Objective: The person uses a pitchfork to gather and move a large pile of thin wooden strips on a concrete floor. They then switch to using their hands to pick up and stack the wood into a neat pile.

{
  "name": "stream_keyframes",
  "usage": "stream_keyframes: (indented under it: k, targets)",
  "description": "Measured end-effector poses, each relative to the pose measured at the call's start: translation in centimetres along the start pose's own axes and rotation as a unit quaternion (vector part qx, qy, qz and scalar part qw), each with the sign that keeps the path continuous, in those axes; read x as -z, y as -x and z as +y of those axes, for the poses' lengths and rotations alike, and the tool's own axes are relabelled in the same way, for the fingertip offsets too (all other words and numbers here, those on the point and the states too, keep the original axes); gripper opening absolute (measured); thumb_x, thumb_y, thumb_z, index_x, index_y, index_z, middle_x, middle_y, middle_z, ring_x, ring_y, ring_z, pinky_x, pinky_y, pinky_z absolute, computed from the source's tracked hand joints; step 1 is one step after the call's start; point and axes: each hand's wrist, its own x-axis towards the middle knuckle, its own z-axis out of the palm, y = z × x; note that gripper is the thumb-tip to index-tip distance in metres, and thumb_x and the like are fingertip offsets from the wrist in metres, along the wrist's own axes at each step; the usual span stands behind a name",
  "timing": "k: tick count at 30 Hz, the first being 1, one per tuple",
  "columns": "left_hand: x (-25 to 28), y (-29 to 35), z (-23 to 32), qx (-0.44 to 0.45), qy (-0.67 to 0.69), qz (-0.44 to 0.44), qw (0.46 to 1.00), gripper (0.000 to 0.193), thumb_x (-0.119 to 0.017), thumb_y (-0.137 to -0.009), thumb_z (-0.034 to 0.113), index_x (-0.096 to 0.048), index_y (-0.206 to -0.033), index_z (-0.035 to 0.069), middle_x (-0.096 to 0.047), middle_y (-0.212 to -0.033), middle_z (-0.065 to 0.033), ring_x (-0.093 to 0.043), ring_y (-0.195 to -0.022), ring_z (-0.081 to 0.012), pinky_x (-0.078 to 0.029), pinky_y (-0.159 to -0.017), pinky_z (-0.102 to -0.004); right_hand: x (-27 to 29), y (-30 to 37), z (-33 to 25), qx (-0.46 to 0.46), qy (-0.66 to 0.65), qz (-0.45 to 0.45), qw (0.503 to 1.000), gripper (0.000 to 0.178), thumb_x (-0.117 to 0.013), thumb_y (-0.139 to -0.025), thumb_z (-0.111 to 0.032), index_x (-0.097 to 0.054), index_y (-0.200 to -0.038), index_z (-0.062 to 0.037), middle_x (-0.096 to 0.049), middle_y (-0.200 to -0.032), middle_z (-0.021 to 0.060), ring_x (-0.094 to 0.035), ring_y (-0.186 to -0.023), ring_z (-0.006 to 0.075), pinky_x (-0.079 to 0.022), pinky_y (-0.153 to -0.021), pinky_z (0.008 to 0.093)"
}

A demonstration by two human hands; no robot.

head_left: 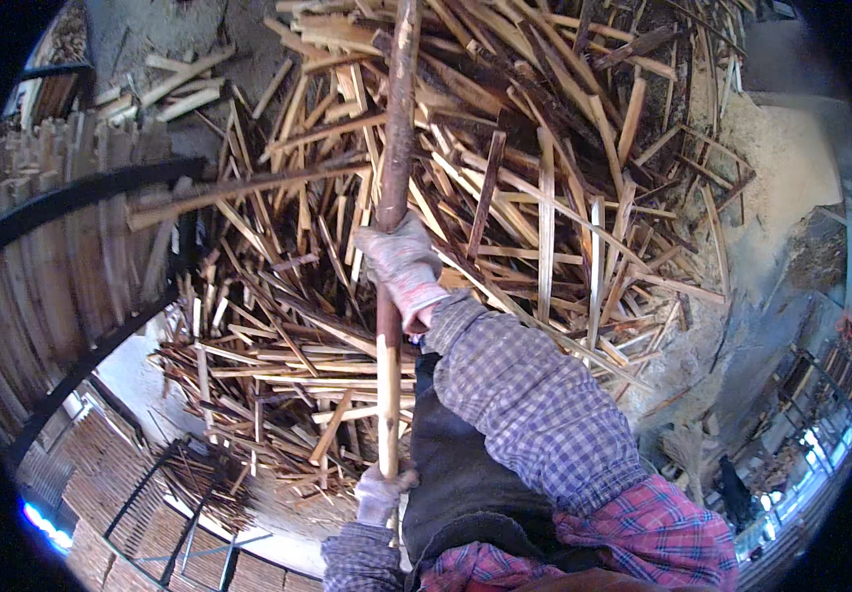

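A long wooden pole (399, 128) runs from the top edge down toward my body, brown and bark-covered above, paler and smoother below. My right hand (404, 268), in a dirty light glove with a checked sleeve cover, is wrapped round its middle. Lower down, near my waist, my left hand (381, 495), also gloved, is closed round the pale end. Under and around the pole lies a large tangled heap of wood strips (544, 217). Where the pole's far end stops is out of view.
On the left stands a dark metal rack (81, 202) packed with wooden slats (61, 266). One longer stick (248, 192) juts from the heap toward it. Sawdust (776, 163) covers the floor at right. Bundled strips (204, 483) and stacked wood (101, 459) sit at lower left.
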Motion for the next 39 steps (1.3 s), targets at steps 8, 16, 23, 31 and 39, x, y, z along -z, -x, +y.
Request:
stream_keyframes:
  k: [8,16,23,31,39]
  targets:
    - [-1.7,5.7,6.5,-0.016,-0.222,0.066,0.973,0.042,-0.073,-0.066,0.035,-0.063,-0.098,0.011,-0.066,-0.084,-0.0098,-0.062,-0.079,-0.022,-0.048,-0.073,-0.0335,4.0,-0.3,-4.4,-0.064,-0.186,-0.135,0.971,0.02,-0.07,-0.07,-0.011,-0.055,-0.084,-0.008,-0.056,-0.064,0.004,-0.053,-0.045,0.0173,-0.047,-0.042,0.0309]
    - [-0.7,6.9,3.7,-0.087,-0.272,0.03,0.958,0.047,-0.068,-0.066,0.05,-0.062,-0.098,0.016,-0.065,-0.088,-0.0134,-0.062,-0.086,-0.0299,-0.048,-0.075,-0.0375,5.0,3.5,-6.3,0.008,-0.187,-0.184,0.965,0.016,-0.065,-0.069,-0.015,-0.055,-0.074,-0.0037,-0.053,-0.055,0.0059,-0.049,-0.041,0.0179,-0.044,-0.04,0.0296]
    - [3.5,10.8,0.7,-0.128,-0.406,0.019,0.905,0.065,-0.065,-0.066,0.059,-0.056,-0.101,0.005,-0.063,-0.084,-0.0185,-0.062,-0.081,-0.0332,-0.049,-0.07,-0.0413,4.3,9.8,-4.4,0.064,-0.173,-0.14,0.973,0.016,-0.063,-0.073,-0.017,-0.055,-0.072,-0.0033,-0.051,-0.054,0.0049,-0.049,-0.043,0.0167,-0.043,-0.04,0.0288]
    - [17.4,13.1,-24.5,0.082,-0.41,0.107,0.902,0.074,-0.073,-0.054,0.06,-0.059,-0.106,0.009,-0.065,-0.089,-0.0155,-0.064,-0.083,-0.0287,-0.05,-0.075,-0.0398,-3.7,29.5,8.7,-0.095,-0.294,-0.136,0.941,0.024,-0.064,-0.078,-0.012,-0.054,-0.097,-0.0026,-0.053,-0.065,0.0018,-0.052,-0.051,0.0133,-0.046,-0.042,0.0265]
    - [13.6,7.5,-20.9,0.118,-0.388,0.124,0.906,0.063,-0.066,-0.062,0.055,-0.059,-0.108,0.012,-0.065,-0.091,-0.0147,-0.062,-0.086,-0.0301,-0.048,-0.076,-0.0395,-4.9,21.5,9.1,-0.085,-0.19,-0.115,0.971,0.022,-0.065,-0.071,-0.008,-0.053,-0.089,-0.005,-0.053,-0.064,0.0017,-0.051,-0.051,0.0137,-0.045,-0.044,0.0283]
